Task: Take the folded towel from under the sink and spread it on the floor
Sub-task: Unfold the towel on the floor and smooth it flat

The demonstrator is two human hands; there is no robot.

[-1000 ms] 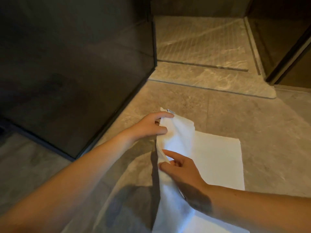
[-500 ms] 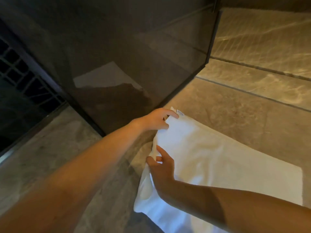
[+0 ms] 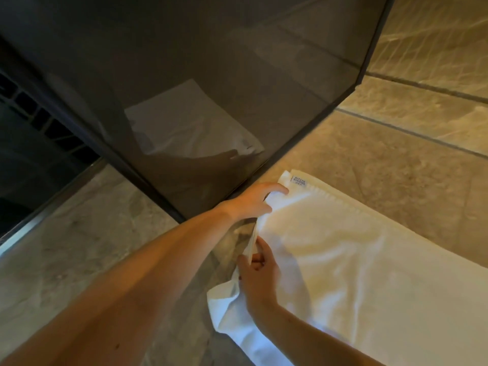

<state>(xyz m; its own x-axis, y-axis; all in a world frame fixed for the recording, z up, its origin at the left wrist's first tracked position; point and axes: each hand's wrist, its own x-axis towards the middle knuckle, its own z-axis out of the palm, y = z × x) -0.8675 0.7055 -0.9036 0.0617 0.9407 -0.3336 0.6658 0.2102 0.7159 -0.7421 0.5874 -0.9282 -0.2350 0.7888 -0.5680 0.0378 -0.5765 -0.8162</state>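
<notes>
stone floor [image 3: 396, 154] | towel [image 3: 356, 273] long axis toward lower right | both hands pinch left edge

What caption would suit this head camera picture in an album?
Both hands, left hand and right hand, grip the edge of a white towel spread on the stone floor beside a dark glass panel.

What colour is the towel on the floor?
White, with a small label at one corner; towel, seen in the head view.

A small sewn-in label [image 3: 299, 180] is showing at the corner of the white towel [image 3: 343, 260], just beyond the left hand [image 3: 253, 199] pinching that corner. Dark printed lines are running across it (too small and blurred to read). Nothing else is bearing text.
</notes>
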